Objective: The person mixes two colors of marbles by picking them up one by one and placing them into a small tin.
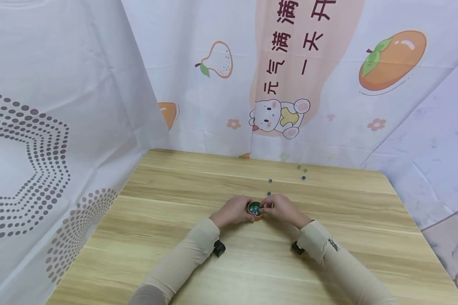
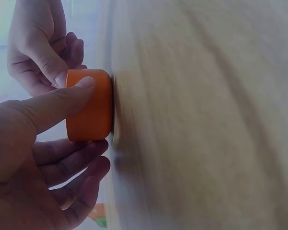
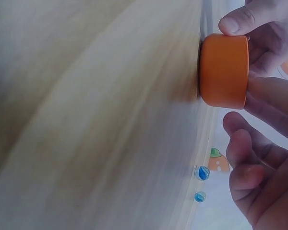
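Observation:
A small round orange cup point(image 1: 255, 217) stands upright on the table in the head view, with several blue and green glass marbles point(image 1: 254, 209) inside. My left hand point(image 1: 236, 209) grips it from the left. In the left wrist view the left thumb point(image 2: 85, 82) presses its side, the other fingers lying around the opposite side. At the right of the rim is my right hand point(image 1: 282, 208), thumb and forefinger tips at the cup's mouth, other fingers curled. Those tips are partly hidden by the cup point(image 3: 224, 71) in the right wrist view; whether they pinch a marble cannot be seen.
Loose marbles lie beyond the hands: a blue one point(image 1: 269, 193) close by, another point(image 1: 270, 181) behind it, and a small group point(image 1: 303, 178) farther right near the back edge. A printed curtain point(image 1: 221, 106) hangs behind the wood-grain table point(image 1: 168, 182).

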Demonstrator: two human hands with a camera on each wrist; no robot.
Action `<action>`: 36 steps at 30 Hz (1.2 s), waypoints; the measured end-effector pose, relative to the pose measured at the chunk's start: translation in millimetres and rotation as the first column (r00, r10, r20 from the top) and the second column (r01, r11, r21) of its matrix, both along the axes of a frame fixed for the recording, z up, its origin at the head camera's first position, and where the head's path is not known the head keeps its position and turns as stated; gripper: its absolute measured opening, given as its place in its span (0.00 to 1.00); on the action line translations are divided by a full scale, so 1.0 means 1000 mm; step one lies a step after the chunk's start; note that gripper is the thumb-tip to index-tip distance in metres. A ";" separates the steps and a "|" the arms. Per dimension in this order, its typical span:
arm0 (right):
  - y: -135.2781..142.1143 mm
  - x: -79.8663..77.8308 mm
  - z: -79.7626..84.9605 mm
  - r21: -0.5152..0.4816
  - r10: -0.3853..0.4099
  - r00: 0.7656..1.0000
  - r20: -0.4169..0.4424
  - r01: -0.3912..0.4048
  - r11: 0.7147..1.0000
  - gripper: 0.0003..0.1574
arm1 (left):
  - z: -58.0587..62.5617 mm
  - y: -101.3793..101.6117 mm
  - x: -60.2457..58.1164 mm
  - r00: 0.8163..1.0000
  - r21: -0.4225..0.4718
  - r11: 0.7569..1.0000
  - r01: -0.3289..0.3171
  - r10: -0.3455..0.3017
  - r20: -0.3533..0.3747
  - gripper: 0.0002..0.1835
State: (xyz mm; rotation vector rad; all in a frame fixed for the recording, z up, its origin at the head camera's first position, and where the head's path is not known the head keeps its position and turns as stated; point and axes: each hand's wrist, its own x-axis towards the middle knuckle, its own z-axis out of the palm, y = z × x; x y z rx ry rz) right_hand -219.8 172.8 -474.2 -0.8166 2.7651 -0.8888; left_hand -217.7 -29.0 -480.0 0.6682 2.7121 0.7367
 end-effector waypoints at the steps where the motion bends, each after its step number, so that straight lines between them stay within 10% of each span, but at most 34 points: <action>1: 0.000 0.000 0.000 0.000 0.001 1.000 -0.001 -0.001 1.000 0.07 | 0.000 0.000 0.000 1.000 -0.003 1.000 0.001 -0.001 -0.001 0.29; 36: 0.016 -0.022 0.019 0.074 -0.173 0.985 -0.014 0.173 0.982 0.12 | -0.001 0.000 -0.001 1.000 -0.015 1.000 0.007 -0.007 -0.006 0.30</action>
